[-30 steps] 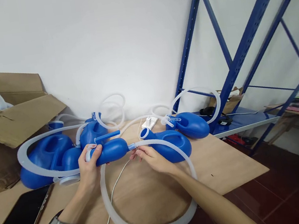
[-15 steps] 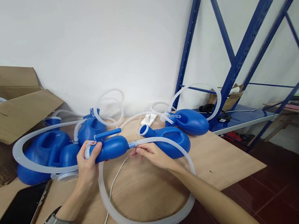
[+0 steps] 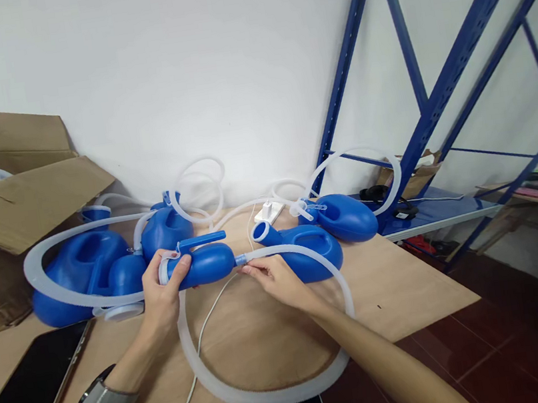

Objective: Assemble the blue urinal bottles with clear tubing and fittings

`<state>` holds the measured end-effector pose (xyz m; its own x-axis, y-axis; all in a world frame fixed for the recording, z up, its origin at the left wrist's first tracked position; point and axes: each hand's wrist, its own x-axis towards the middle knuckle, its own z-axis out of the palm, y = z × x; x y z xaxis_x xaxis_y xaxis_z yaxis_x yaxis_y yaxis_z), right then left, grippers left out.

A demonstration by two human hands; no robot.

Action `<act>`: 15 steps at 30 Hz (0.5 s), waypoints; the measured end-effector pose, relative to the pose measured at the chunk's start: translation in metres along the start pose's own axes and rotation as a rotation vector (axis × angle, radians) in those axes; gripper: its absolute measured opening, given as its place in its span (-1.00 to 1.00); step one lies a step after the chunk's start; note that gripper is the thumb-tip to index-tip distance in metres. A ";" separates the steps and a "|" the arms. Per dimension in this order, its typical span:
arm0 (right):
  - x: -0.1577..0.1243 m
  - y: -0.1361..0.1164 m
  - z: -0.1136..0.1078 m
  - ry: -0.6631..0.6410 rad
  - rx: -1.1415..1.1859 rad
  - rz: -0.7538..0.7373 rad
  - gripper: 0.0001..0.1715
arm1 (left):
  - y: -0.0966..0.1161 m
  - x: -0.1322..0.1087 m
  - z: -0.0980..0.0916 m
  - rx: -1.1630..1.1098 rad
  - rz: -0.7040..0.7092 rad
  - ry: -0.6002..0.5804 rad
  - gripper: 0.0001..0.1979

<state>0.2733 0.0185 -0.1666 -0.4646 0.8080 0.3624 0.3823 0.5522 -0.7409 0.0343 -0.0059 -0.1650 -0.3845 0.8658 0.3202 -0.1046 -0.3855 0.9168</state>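
Observation:
My left hand (image 3: pixel 163 288) is closed around the white-capped end of a blue plastic urinal bottle (image 3: pixel 210 264), which lies sideways above the table with its handle on top. A pale connector at the bottle's right end joins a translucent ribbed hose (image 3: pixel 278 397) that loops down in front and round to the right. My right hand (image 3: pixel 273 278) pinches at this connector (image 3: pixel 241 260) from below; its fingertips are partly hidden. Just behind the right hand lies another blue bottle (image 3: pixel 306 250) with an open, angled neck.
More blue bottles (image 3: pixel 126 277) with hoses crowd the left, beside an open cardboard box (image 3: pixel 21 205). A black tablet (image 3: pixel 29 392) lies front left. A white cable (image 3: pixel 195 381) crosses the table to a white power strip (image 3: pixel 269 212). Blue metal shelving (image 3: pixel 437 109) stands right.
The held bottle and left hand have shifted slightly right. My right fingers have drawn together and moved up against the connector. The view has shifted slightly.

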 end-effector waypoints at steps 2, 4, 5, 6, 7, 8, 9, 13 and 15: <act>-0.001 -0.001 0.000 0.022 -0.100 -0.024 -0.54 | 0.001 -0.001 0.000 0.030 0.022 0.002 -0.58; -0.002 -0.002 -0.001 0.035 -0.140 -0.045 -0.56 | 0.003 -0.002 0.000 0.058 0.046 0.011 -0.59; -0.002 -0.002 -0.001 0.033 -0.144 -0.052 -0.57 | 0.004 -0.003 0.001 0.072 0.057 0.017 -0.59; -0.003 -0.003 -0.001 0.029 -0.142 -0.058 -0.58 | 0.005 -0.003 0.002 0.086 0.067 0.021 -0.58; -0.003 -0.003 -0.001 0.024 -0.137 -0.060 -0.58 | 0.007 -0.004 0.002 0.098 0.076 0.020 -0.58; -0.003 -0.003 -0.001 0.018 -0.128 -0.059 -0.59 | 0.008 -0.004 0.003 0.111 0.085 0.011 -0.57; -0.003 -0.003 -0.001 0.011 -0.115 -0.056 -0.59 | 0.009 -0.005 0.003 0.123 0.096 -0.002 -0.57; -0.003 -0.001 -0.001 0.002 -0.059 -0.039 -0.58 | 0.011 -0.002 0.001 0.144 0.119 -0.039 -0.56; -0.003 -0.001 -0.001 -0.004 -0.062 -0.033 -0.58 | 0.010 0.000 -0.001 0.139 0.101 -0.043 -0.55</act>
<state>0.2752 0.0160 -0.1663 -0.4809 0.7883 0.3838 0.4150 0.5903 -0.6923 0.0324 -0.0097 -0.1561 -0.3465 0.8389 0.4197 0.0612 -0.4263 0.9025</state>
